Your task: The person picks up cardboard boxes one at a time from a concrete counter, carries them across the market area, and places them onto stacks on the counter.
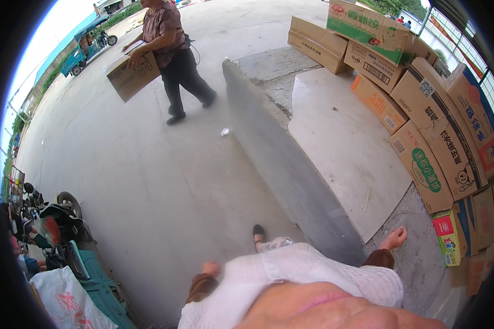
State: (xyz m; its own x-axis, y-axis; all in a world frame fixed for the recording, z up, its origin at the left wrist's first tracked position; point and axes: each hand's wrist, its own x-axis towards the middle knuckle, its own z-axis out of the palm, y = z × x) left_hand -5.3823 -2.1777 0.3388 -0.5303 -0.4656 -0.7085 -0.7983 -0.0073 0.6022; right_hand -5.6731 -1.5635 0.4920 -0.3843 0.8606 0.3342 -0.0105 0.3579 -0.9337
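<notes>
My left hand (212, 268) hangs low beside my white top, over the concrete ground. It is small and blurred, so its fingers cannot be made out. On the other side my right hand (394, 238) is out past its brown cuff, above the raised concrete ledge (405, 263). Its fingers are curled in, with nothing seen in them. Closest to that hand are the stacked cardboard boxes, among them a red and yellow-green carton (447, 237) and a brown box with a green oval (421, 167); the hand is apart from both.
A pale flat sheet (340, 148) lies on the ledge, whose grey side drops to the ground. Ahead, another person (167, 33) carries a cardboard box (133, 74). Left stand a motor scooter (57, 219) and a white sack (66, 296); far off is a blue three-wheeler (88, 49).
</notes>
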